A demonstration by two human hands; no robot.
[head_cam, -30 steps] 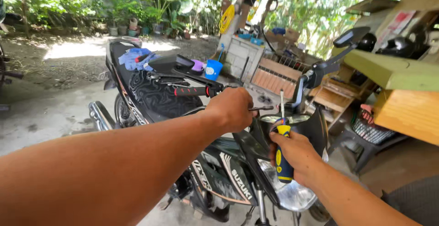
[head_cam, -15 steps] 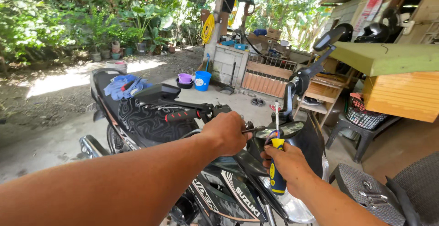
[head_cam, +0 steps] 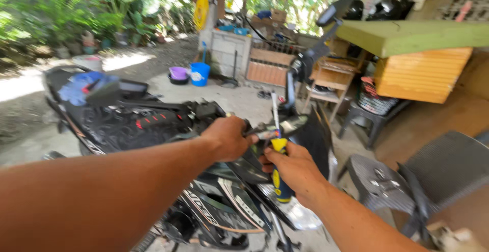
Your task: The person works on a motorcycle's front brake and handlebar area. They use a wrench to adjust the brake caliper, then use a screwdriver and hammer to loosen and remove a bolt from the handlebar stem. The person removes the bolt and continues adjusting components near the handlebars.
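The screwdriver (head_cam: 277, 173) in the right hand (head_cam: 293, 170) has a shiny metal shaft and a smooth plastic handle, yellow and blue. The motorcycle (head_cam: 153, 129) has glossy black plastic panels, and its seat looks matt and dark. A soft blue cloth (head_cam: 79, 86) lies on the back of it. The bucket (head_cam: 199, 73) is smooth blue plastic. The cabinet (head_cam: 420, 73) is painted wood with ridges. The chair (head_cam: 402, 178) is woven, rough grey plastic. The floor (head_cam: 239, 101) is rough concrete.

Single head cam, looks down and forward along both forearms. Close on the hands, motorcycle (head_cam: 153, 129) just beyond. Yard behind.
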